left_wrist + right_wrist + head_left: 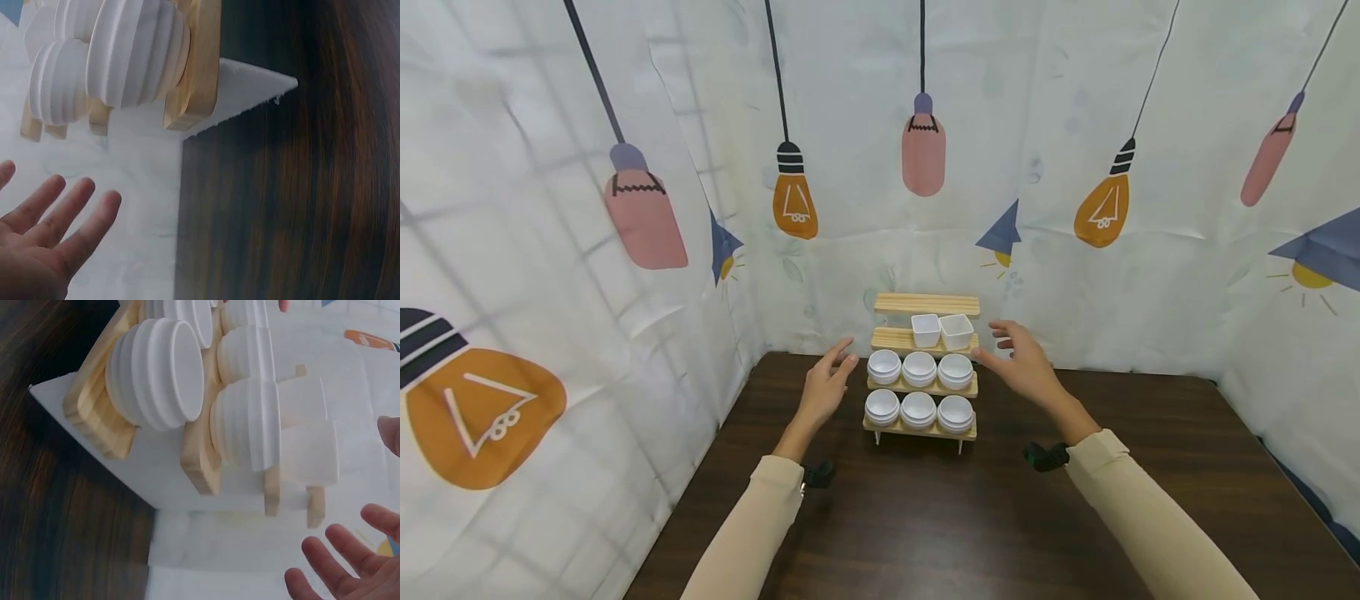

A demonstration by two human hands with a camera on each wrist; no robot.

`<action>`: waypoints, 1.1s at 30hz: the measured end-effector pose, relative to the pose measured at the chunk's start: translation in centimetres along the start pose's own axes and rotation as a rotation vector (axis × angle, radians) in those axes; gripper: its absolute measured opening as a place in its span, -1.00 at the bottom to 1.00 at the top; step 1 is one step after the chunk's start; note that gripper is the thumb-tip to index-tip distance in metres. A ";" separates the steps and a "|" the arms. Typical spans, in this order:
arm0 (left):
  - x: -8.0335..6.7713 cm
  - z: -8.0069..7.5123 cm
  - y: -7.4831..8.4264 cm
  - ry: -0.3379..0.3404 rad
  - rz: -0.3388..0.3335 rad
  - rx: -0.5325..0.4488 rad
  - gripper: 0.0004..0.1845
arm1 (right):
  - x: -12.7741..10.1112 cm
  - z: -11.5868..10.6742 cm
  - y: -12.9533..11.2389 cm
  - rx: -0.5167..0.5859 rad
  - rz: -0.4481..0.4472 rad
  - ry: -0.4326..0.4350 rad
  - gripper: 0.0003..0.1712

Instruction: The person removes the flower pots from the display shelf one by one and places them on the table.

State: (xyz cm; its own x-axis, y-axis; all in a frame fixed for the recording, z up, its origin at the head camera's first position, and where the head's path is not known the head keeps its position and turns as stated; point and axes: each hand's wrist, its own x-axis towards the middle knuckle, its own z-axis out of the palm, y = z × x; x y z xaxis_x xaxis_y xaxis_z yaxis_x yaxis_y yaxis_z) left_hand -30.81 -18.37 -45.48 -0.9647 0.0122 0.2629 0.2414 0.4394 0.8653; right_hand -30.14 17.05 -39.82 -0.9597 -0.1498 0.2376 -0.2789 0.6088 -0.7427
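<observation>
A small wooden tiered rack (pixel 925 304) stands at the back of a dark wooden table (pixel 970 517). Its two lower shelves each carry three white round ribbed bowls (pixel 919 368). Two white square cups (pixel 941 330) sit on the shelf above, and the top shelf is bare. My left hand (pixel 827 385) hovers open just left of the rack, palm toward it. On the other side my right hand (pixel 1021 362) hovers open by the square cups, touching nothing. The left wrist view shows straight fingers (pixel 59 215) below the bowls (pixel 134 53). The right wrist view shows fingertips (pixel 340 565) apart from the rack (pixel 200 469).
White cloth walls printed with light bulbs (pixel 793 200) enclose the table on the left, back and right. The rack stands close to the back wall. The dark tabletop stretches toward me in front of the rack.
</observation>
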 end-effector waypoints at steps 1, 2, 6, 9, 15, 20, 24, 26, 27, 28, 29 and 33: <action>0.1 0.2 -0.1 0.000 -0.014 -0.033 -0.45 | 0.2 0.2 -0.1 0.009 0.002 0.001 -0.16; 0.3 0.3 -0.1 -0.004 -0.027 -0.067 -0.46 | 0.3 0.3 -0.2 0.016 0.003 0.001 -0.16; 0.7 0.9 -0.2 -0.017 -0.069 -0.186 -0.48 | 1.0 0.9 -0.4 0.050 0.008 0.005 -0.16; 1.0 1.3 -0.2 -0.035 -0.097 -0.265 -0.47 | 1.4 1.4 -0.4 0.081 0.013 0.009 -0.17; 1.4 2.2 0.2 -0.043 -0.134 -0.312 -0.49 | 2.2 2.0 -0.4 0.132 0.025 0.019 -0.18; 1.9 2.7 0.3 -0.036 -0.153 -0.288 -0.50 | 2.8 2.5 -0.1 0.163 0.034 0.035 -0.19; 2.3 2.9 0.3 -0.036 -0.167 -0.281 -0.52 | 3.1 2.9 -0.2 0.174 0.040 0.045 -0.19; 2.5 3.0 0.2 -0.036 -0.175 -0.282 -0.52 | 3.2 3.1 -0.3 0.181 0.046 0.050 -0.19; 2.5 3.0 0.2 -0.035 -0.179 -0.282 -0.53 | 3.3 3.2 -0.3 0.180 0.047 0.050 -0.19; 2.6 3.1 0.2 -0.034 -0.185 -0.283 -0.53 | 3.4 3.3 -0.3 0.181 0.051 0.051 -0.19; 2.7 3.1 0.2 -0.032 -0.190 -0.287 -0.53 | 3.4 3.4 -0.3 0.185 0.055 0.052 -0.20; 3.2 3.3 0.2 -0.031 -0.207 -0.295 -0.54 | 3.8 3.8 -0.1 0.195 0.074 0.060 -0.21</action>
State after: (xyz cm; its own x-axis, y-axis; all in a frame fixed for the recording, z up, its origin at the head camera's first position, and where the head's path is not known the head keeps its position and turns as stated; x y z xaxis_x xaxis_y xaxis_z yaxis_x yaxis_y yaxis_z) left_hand -34.16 -15.22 -45.87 -0.9980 -0.0207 0.0601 0.0561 0.1576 0.9859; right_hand -33.89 13.45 -41.25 -0.9758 -0.0600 0.2105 -0.2145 0.4537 -0.8650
